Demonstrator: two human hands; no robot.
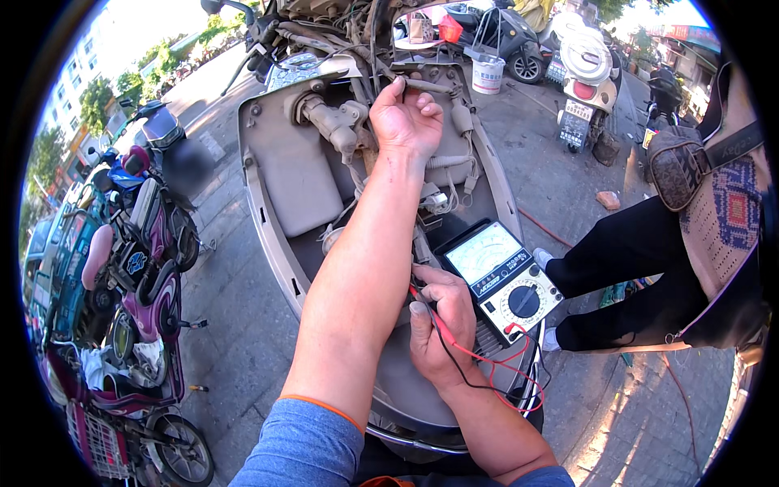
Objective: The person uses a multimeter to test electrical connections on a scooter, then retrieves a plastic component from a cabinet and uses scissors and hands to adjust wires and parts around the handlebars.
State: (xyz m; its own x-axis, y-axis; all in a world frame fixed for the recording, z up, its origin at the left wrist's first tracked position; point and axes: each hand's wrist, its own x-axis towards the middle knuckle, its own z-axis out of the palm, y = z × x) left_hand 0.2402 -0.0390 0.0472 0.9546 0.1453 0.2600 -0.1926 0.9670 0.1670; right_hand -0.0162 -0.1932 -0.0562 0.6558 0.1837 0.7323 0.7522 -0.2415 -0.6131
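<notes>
An open grey scooter body (284, 183), full of dusty wiring and metal fittings, fills the middle. My left hand (403, 118) reaches up among the cables at its top, palm up with fingers curled; what they grip is hidden. Lower down, my right hand (442, 325) is closed around the red and black test probes, against the scooter's inner part. An analogue multimeter (503, 276) with a needle dial and knob rests beside it at the right, red and black leads running from it to that hand. Part of the scooter behind my left forearm is hidden.
Parked scooters (146, 252) crowd the left. A person (625, 268) in black trousers with a waist bag stands close at the right. A white bucket (487, 73), another white scooter (584, 81), a brick (608, 199) and a red hose (540, 223) are beyond.
</notes>
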